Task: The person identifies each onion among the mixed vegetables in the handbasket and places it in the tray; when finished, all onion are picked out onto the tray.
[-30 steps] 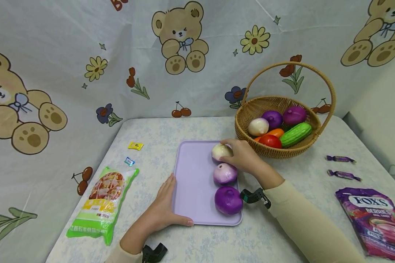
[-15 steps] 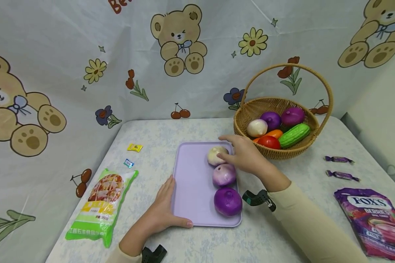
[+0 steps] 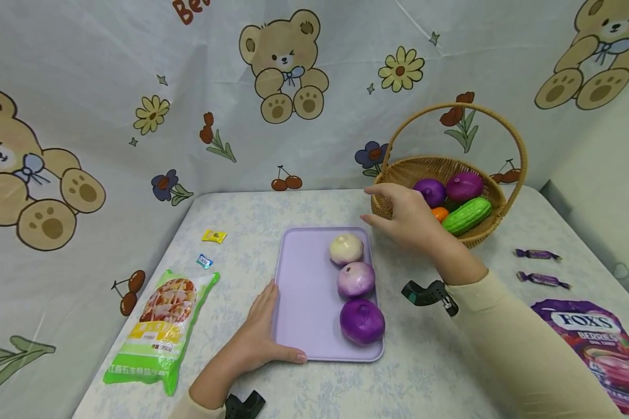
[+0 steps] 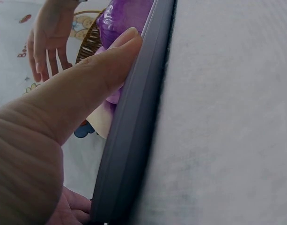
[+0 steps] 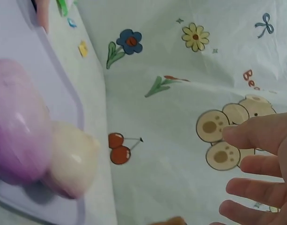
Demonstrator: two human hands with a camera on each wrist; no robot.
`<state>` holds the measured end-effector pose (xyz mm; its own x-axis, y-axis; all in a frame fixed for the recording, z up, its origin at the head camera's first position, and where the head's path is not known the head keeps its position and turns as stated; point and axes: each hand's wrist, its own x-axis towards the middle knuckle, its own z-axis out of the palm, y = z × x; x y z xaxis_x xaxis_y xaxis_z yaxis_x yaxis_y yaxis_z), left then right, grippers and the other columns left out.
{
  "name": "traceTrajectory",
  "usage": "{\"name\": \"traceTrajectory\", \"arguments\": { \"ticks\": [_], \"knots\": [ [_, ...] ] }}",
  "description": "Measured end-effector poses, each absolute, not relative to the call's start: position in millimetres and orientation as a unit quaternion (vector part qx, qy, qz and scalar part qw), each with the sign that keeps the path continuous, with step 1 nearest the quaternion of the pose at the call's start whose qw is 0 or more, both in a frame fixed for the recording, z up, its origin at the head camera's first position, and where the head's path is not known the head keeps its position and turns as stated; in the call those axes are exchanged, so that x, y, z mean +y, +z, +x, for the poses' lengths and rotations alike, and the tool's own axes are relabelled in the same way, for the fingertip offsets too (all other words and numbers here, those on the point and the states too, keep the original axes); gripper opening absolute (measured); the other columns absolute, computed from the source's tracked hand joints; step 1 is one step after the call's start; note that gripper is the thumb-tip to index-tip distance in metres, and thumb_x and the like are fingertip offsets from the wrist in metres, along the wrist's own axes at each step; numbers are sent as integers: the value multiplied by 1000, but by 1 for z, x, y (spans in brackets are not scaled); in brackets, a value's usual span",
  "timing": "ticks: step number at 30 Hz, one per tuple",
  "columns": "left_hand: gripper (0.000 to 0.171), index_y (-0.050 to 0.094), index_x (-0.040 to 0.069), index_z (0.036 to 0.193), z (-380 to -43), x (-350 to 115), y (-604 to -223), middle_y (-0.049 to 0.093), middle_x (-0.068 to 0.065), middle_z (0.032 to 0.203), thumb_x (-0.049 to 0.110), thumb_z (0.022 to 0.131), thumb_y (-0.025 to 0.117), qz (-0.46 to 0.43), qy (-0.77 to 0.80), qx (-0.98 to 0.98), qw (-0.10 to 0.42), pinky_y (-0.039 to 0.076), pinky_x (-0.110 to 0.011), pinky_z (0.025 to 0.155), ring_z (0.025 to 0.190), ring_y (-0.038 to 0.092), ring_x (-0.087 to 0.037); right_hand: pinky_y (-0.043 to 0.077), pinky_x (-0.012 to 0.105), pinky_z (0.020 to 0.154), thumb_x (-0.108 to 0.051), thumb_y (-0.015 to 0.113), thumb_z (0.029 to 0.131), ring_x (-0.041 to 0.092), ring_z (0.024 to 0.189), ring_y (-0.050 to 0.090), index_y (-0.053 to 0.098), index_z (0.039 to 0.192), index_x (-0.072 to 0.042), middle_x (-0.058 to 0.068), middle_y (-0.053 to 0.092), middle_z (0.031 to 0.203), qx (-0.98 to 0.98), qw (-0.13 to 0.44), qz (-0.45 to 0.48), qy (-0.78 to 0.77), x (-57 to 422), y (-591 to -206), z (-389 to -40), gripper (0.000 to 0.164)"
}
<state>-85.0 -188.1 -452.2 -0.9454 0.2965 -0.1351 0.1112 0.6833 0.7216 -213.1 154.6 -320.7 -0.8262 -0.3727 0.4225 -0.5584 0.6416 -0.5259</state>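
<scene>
On the lilac tray (image 3: 304, 291) three onions stand in a column along the right side: a whitish onion (image 3: 346, 249) at the back, a pale purple onion (image 3: 356, 279) in the middle and a deep purple onion (image 3: 362, 321) in front. My left hand (image 3: 259, 334) rests against the tray's front left corner, fingers straight along the left side and thumb on the front rim. Holding nothing, my right hand (image 3: 411, 218) is over the front left of the wicker basket (image 3: 482, 238), thumb and fingers spread. It hides part of the basket's contents.
In the basket show two purple onions (image 3: 464, 186), a green cucumber-like vegetable (image 3: 467, 215) and something orange (image 3: 440, 213). A green food bag (image 3: 162, 331) and two small candies (image 3: 214, 236) lie left. Two purple-wrapped candies (image 3: 537, 254) and a FOX'S bag (image 3: 597, 349) lie right.
My right hand has let go of the whitish onion on the tray and moved up and right to the basket. The onion shifted slightly left. My left hand stays at the tray.
</scene>
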Motion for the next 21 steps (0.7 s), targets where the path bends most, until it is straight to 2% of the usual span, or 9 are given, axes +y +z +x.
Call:
{"name": "traceTrajectory", "arguments": {
  "ticks": [4,8,12,16,21],
  "knots": [
    [162,2,2,168,-86,-187,-452,-4,-15,174,62,55,100,107,380,910,125,7,-58,123,158,-5,-36,51,54,95,-19,81,96,38,105,64,66,138,0,18,65,137,-901,127,231,345,167,-309,-219,48],
    [162,1,2,168,-85,-188,-452,-5,-15,174,63,55,100,109,378,911,127,6,-57,123,158,-6,-35,47,58,102,-26,78,98,39,116,62,64,141,-3,17,60,144,-906,112,203,354,181,-299,-224,50],
    [162,0,3,168,-85,-188,-453,-5,-14,174,63,55,100,111,380,910,127,6,-57,123,158,-6,-35,40,62,109,-31,76,100,40,132,51,61,145,-3,19,55,149,-914,101,183,347,194,-293,-233,55],
    [162,0,4,168,-85,-189,-453,-5,-14,175,63,55,100,111,383,908,127,6,-57,123,158,-6,-35,35,66,112,-38,74,100,44,142,41,54,151,-4,21,50,153,-925,70,157,339,206,-289,-245,64],
    [160,1,2,168,-86,-190,-452,-5,-16,174,64,57,99,115,383,907,128,6,-58,123,158,-6,-36,33,67,113,-50,72,99,46,143,38,44,159,-7,23,42,159,-930,14,127,345,218,-287,-263,79]
  ]
}}
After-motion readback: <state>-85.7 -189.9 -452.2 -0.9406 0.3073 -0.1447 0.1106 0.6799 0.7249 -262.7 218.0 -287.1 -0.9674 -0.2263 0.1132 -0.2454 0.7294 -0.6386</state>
